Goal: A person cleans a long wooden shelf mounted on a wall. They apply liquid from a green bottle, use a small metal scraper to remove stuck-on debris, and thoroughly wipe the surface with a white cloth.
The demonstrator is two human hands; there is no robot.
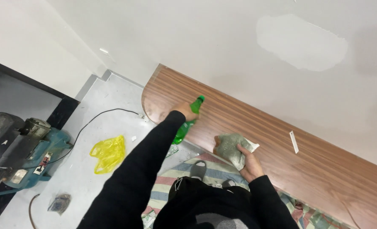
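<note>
Looking down from the head camera, I am seeing one long wooden countertop (281,140) running from about ten o'clock to four o'clock along a white wall (222,46), with a paler patch of filler (301,40) at one o'clock. One small white strip (294,141) is lying on the wood at three o'clock, well apart from both hands. On the grey floor (99,106) at nine o'clock I am counting one crumpled yellow plastic bag (108,153), one black cable (95,118) trailing toward a blue-green machine (21,146) at the far left, and one small packet (59,203) at seven o'clock. A striped mat (216,169) is lying below the counter edge, with one foot in a grey slipper (198,169) on it. The left hand (185,111) is wrapping closed around one green plastic bottle (188,121), holding it tilted over the counter's rounded end at eleven o'clock, cap uppermost. The right hand (250,163) is gripping one grey cloth (233,148), bunched, pressing it onto the wood near the counter edge at the centre. Nothing is standing between the two hands.
</note>
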